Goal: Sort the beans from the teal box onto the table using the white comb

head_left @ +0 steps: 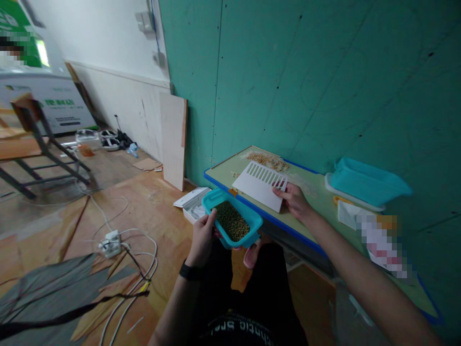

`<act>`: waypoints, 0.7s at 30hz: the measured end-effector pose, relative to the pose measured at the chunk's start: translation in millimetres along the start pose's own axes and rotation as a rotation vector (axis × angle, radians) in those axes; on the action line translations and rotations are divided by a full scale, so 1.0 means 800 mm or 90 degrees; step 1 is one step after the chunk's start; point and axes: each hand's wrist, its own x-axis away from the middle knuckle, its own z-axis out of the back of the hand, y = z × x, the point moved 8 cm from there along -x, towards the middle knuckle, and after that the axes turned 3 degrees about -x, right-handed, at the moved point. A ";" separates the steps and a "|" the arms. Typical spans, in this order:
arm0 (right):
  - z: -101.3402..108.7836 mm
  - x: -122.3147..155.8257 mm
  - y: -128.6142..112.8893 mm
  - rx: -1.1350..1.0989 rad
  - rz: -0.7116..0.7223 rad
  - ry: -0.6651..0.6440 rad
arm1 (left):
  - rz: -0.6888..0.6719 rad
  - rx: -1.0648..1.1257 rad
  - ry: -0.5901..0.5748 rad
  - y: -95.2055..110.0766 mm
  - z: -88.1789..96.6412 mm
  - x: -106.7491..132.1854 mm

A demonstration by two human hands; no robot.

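My left hand (206, 235) grips the near left rim of a turquoise plastic basin (256, 222), held over my lap beside the table edge. Green and tan beans (230, 221) lie in the basin. In my right hand (297, 202) is a white slotted scoop (255, 188), pinched at its right end, with a row of long slots along its far side. It is over the table's left part, just right of the basin. Behind the scoop, tan beans (268, 161) and pale grains are spread on the tabletop (230, 166).
A second turquoise basin (370, 180) rests on a white tray at the table's right. Near it lie a white packet (351, 214) and a blurred-out package. An opened white box (192, 204) stands left of the table. Cables and a power strip (111, 243) lie on the floor; a chair (36, 139) is far left.
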 end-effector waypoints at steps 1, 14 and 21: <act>-0.001 0.000 0.000 0.001 0.001 -0.005 | -0.002 -0.002 -0.002 0.001 -0.001 0.000; -0.008 0.000 -0.002 0.033 0.012 -0.031 | -0.010 -0.008 0.001 0.003 0.000 0.002; -0.012 0.006 -0.002 0.029 -0.007 -0.043 | -0.003 0.005 0.000 0.001 -0.001 0.001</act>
